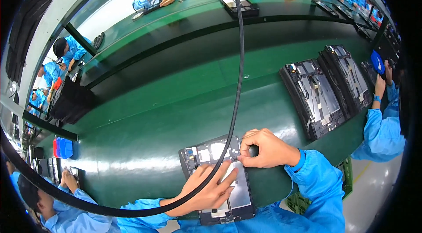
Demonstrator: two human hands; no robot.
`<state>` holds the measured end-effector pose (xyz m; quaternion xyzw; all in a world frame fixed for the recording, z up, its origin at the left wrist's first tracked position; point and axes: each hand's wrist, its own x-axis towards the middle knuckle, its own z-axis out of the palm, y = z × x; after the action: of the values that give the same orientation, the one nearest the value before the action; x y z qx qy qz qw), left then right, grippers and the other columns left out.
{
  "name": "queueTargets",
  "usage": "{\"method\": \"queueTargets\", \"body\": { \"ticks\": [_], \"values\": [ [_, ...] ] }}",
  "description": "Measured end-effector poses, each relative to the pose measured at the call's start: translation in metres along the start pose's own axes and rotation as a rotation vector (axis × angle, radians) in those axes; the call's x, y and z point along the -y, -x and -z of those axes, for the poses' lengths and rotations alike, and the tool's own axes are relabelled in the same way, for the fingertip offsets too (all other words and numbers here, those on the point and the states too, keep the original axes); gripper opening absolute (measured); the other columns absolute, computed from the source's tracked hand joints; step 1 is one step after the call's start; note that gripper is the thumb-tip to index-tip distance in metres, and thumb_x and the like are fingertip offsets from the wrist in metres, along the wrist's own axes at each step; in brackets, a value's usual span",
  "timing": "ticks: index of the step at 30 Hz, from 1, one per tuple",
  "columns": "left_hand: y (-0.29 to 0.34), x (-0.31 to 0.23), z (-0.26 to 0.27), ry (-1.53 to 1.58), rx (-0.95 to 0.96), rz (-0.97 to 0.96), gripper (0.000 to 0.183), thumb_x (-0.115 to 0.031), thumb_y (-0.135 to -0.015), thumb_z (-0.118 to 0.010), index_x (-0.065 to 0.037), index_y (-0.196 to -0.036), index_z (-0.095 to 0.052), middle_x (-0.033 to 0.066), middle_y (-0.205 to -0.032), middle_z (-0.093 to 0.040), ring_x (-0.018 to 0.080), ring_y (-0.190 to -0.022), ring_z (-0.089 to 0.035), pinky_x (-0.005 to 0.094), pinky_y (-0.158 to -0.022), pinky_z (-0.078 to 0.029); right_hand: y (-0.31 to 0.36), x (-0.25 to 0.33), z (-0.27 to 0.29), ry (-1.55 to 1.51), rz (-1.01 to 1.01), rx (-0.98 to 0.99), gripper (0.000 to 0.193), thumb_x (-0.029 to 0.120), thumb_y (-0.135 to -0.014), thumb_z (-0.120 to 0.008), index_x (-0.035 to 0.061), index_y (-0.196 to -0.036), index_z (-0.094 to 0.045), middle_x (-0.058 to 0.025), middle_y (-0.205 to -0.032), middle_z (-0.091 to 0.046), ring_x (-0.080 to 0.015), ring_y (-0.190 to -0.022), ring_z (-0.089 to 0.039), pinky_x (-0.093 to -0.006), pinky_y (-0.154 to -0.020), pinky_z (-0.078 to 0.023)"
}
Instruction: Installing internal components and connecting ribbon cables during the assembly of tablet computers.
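An opened tablet (242, 189) lies on the green bench in front of me, its metal plate, boards and ribbon cables exposed. My left hand (206, 189) rests over its middle, fingers stretched out and spread across the inner parts. At the tablet's upper right edge my right hand (268, 149) is closed, thumb and forefinger tips brought together in a pinch. Whatever sits between those fingertips is too small or hidden to make out. A blue band (300, 159) circles my right wrist.
Two stacks of opened tablets (318, 96) stand to the right. A black cable (239, 70) hangs across the view, in front of my left hand. Small blue bins (66, 147) sit at the left. Co-workers sit on both sides and beyond the raised shelf (176, 35), which holds a black tray (239, 8).
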<state>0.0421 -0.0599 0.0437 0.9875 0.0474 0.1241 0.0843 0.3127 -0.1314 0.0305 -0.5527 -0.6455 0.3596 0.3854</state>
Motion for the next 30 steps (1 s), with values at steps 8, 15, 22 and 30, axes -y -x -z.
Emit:
{"method": "queueTargets", "body": {
  "ticks": [8,15,22,30],
  "values": [
    [-0.003,0.007,-0.001,0.114,0.018,-0.01,0.06,-0.034,-0.088,-0.079,-0.014,-0.144,-0.071,0.0126,-0.146,-0.065,0.0277,-0.105,-0.062,0.0432,-0.098,-0.048,0.0,-0.001,0.001,0.004,0.023,0.032,0.015,0.013,-0.08,-0.085,0.0051,-0.077,-0.073,-0.0071,-0.077,-0.076,-0.0286,-0.083,-0.072,-0.0417,-0.087,-0.056],
    [-0.004,0.005,0.0,0.201,0.068,0.014,0.061,-0.036,-0.088,-0.08,-0.016,-0.145,-0.07,0.0118,-0.144,-0.065,0.0281,-0.107,-0.06,0.0432,-0.099,-0.046,0.001,0.0,0.001,-0.021,0.014,0.023,0.015,0.011,-0.079,-0.084,0.0049,-0.075,-0.072,-0.0073,-0.077,-0.075,-0.0288,-0.082,-0.071,-0.0415,-0.087,-0.055],
    [-0.01,0.001,0.0,0.282,0.025,0.051,0.057,-0.035,-0.086,-0.085,-0.013,-0.136,-0.074,0.0145,-0.138,-0.066,0.0299,-0.106,-0.063,0.0436,-0.094,-0.049,0.001,-0.002,0.0,-0.003,0.015,-0.016,0.018,0.014,-0.082,-0.086,0.0052,-0.077,-0.072,-0.0075,-0.078,-0.072,-0.0277,-0.081,-0.069,-0.0418,-0.08,-0.053],
    [-0.01,0.004,-0.014,0.112,-0.122,-0.033,0.045,-0.033,-0.085,-0.084,-0.009,-0.122,-0.075,0.0111,-0.131,-0.07,0.0264,-0.101,-0.065,0.0411,-0.09,-0.051,-0.008,-0.007,-0.013,-0.008,0.027,-0.168,0.018,0.019,-0.089,-0.091,0.0059,-0.088,-0.079,-0.0046,-0.078,-0.058,-0.0179,-0.072,-0.057,-0.0352,-0.063,-0.044]
  ]
}}
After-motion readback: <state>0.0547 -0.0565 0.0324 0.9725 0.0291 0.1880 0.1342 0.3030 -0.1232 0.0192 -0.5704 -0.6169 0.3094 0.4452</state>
